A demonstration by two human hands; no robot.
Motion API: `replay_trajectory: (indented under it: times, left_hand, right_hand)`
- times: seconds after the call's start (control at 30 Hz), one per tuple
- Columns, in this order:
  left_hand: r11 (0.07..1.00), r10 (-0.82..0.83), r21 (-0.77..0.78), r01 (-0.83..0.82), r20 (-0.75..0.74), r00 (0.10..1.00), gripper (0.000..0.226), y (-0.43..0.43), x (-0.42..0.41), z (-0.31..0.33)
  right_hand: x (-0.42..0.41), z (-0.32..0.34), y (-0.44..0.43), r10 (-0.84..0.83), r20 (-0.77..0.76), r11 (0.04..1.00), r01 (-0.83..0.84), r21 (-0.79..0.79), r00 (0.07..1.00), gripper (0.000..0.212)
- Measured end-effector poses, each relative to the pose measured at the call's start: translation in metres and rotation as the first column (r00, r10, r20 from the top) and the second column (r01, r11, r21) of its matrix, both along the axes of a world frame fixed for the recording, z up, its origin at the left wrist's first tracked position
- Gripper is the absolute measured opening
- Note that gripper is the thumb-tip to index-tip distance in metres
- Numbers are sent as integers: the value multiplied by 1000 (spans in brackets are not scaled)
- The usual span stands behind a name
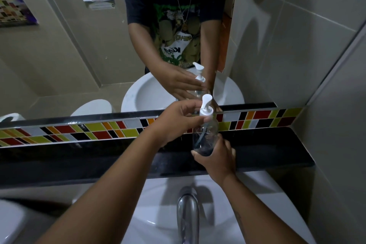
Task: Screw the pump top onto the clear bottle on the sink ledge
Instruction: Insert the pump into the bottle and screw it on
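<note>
A clear plastic bottle (205,134) stands upright on the black sink ledge (267,150), its dip tube visible inside. The white pump top (206,107) sits on the bottle's neck. My left hand (176,123) reaches in from the left, with its fingers closed around the pump's collar. My right hand (216,157) wraps the bottle's base from below and the right. How far the collar is threaded cannot be seen.
A mirror (79,55) behind the ledge reflects my arms, the bottle and the basin. A band of coloured tiles (79,131) runs under it. A chrome tap (188,212) rises over the white basin (158,214) in front of me. Tiled wall closes the right side.
</note>
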State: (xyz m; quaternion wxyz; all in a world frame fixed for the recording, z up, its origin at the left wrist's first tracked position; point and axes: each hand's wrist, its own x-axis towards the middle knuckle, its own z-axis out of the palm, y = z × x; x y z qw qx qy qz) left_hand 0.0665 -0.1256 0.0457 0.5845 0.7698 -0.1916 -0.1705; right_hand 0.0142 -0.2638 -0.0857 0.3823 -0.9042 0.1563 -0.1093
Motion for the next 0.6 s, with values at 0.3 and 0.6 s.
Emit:
replay_trajectory:
  times: [0.3,0.6]
  left_hand:
    - [925,381,-68,-375,177,907,46,-25,-24,-15]
    - [825,565,-146,-545,206,799,32,-48,-31,-29]
  right_hand:
    - [0,1,1,-10,-81,999,13,32,997,77]
    - [-4,3,0,9,-78,998,-5,59,997,83]
